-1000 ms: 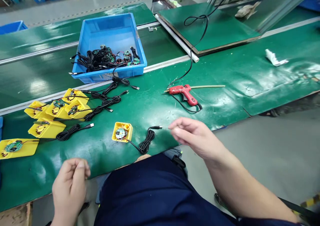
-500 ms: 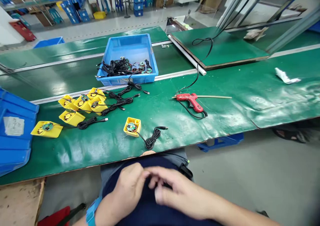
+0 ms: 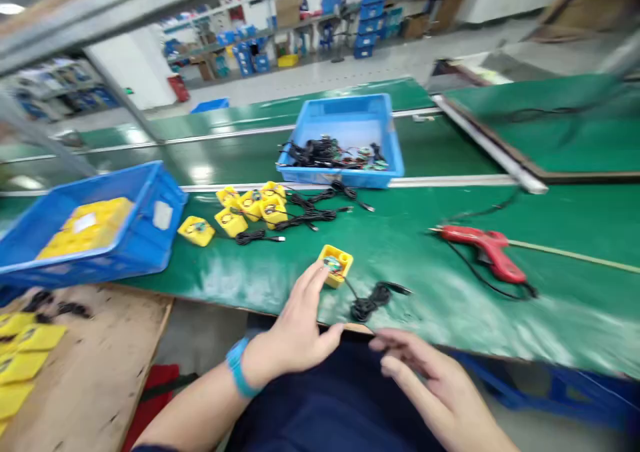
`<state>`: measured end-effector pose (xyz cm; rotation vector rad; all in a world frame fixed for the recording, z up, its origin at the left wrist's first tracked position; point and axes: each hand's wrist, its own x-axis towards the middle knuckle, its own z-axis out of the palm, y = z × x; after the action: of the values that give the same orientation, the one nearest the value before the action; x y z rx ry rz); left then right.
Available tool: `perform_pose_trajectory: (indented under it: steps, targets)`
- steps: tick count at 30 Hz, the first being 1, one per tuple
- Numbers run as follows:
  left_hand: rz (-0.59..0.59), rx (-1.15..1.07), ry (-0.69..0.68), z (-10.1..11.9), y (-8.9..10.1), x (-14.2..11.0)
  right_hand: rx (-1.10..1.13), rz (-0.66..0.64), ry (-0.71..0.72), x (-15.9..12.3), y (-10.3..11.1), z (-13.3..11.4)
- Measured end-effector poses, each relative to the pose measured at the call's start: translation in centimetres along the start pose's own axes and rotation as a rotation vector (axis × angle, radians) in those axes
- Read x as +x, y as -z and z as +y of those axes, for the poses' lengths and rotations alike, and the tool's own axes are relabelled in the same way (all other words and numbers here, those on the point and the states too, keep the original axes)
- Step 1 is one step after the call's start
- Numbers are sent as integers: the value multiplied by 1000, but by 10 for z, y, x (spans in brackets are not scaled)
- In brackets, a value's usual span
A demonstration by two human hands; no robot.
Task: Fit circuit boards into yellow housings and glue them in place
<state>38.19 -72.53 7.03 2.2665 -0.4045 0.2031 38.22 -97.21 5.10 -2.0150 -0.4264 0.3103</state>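
Observation:
My left hand reaches forward, its fingertips at the left edge of a yellow plastic holder containing a round circuit board. The hand seems to touch the holder but does not grip it. A coiled black USB cable runs from the holder toward the belt's near edge. My right hand hangs at that edge, fingers loosely curled and apart, close to the cable's thin end. It holds nothing I can see. A blue band circles my left wrist.
A green belt runs across the view. On it lie a red glue gun, several yellow holders with cables, and a blue tray of boards and cables. A blue crate stands left, above a wooden bench.
The view has swung left and tilted up, bringing the blue crate into view. My hands have separated from in front of my body, and my left hand has moved forward to the yellow holder.

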Motion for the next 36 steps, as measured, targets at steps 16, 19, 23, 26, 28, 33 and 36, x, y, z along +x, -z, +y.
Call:
perform_pose_trajectory:
  steps: [16, 19, 23, 26, 28, 33, 36]
  targets:
    - [152, -131, 396, -76, -28, 32, -709, 172, 290, 79, -9, 25]
    - [-35, -309, 256, -83, -16, 42, -740, 247, 313, 92, -9, 33]
    - [-89, -304, 237, -79, -16, 51, -841, 363, 281, 104, -4, 45]
    - [133, -114, 303, -73, -25, 40, -886, 349, 275, 104, 0, 48]
    - [200, -59, 328, -73, -28, 28, -880, 275, 310, 101, 3, 48]
    - [57, -135, 268, -85, -5, 10, -848, 187, 343, 110, 2, 47]
    - [-45, -116, 173, -76, 15, 15, -757, 180, 355, 121, -3, 48]
